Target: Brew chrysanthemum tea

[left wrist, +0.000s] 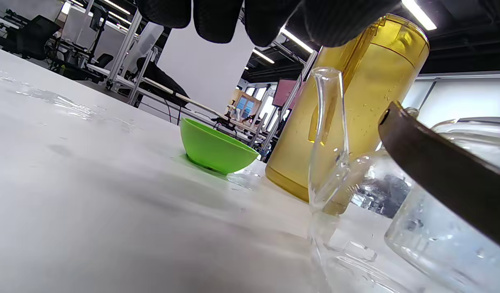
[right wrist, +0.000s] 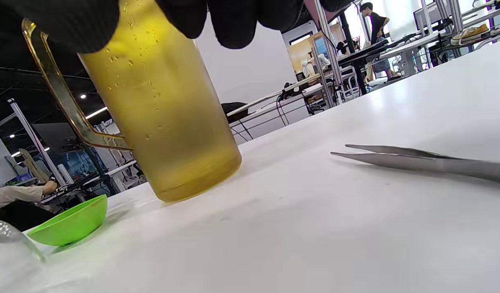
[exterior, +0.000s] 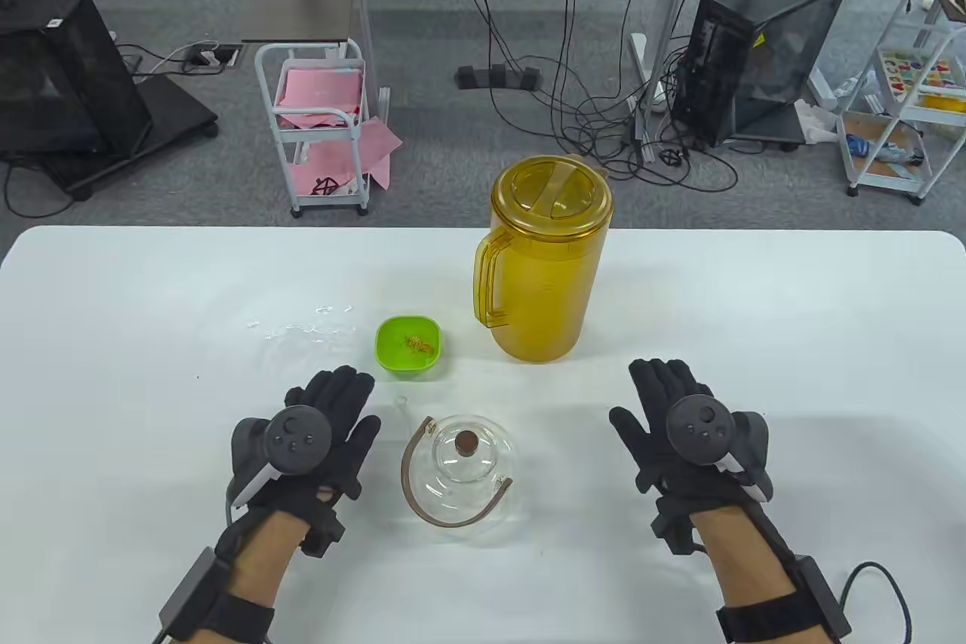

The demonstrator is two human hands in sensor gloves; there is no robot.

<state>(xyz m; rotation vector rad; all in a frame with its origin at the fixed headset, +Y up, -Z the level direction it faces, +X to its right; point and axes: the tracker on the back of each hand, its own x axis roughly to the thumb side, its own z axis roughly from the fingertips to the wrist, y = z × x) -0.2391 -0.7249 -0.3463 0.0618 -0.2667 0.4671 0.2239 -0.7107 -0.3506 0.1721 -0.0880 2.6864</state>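
The glass teapot (exterior: 462, 474) sits near the front middle of the white table (exterior: 755, 312), its lid on with a brown knob on top and its brown hoop handle lying tipped to one side. In the left wrist view its clear spout (left wrist: 329, 138) stands upright just in front of the body.

At 11 o'clock from the teapot, a short way off, is the small green bowl (exterior: 408, 346) with a few dried yellow flowers (exterior: 417, 344) in the bottom. At 1 o'clock, farther back, stands the tall yellow pitcher (exterior: 545, 259), lid closed, handle turned toward the bowl side; drops cling to its inside wall.

The left hand (exterior: 321, 432) lies flat at 9 o'clock from the teapot, just beside it but not touching, fingers straight and holding nothing. The right hand (exterior: 683, 429) lies flat at 3 o'clock, well apart from the teapot, fingers straight and slightly spread, also holding nothing.

The right wrist view shows metal tweezers (right wrist: 429, 160) lying on the table to the right of the pitcher.

A patch of spilled water (exterior: 302, 327) glints at 9 o'clock from the bowl.
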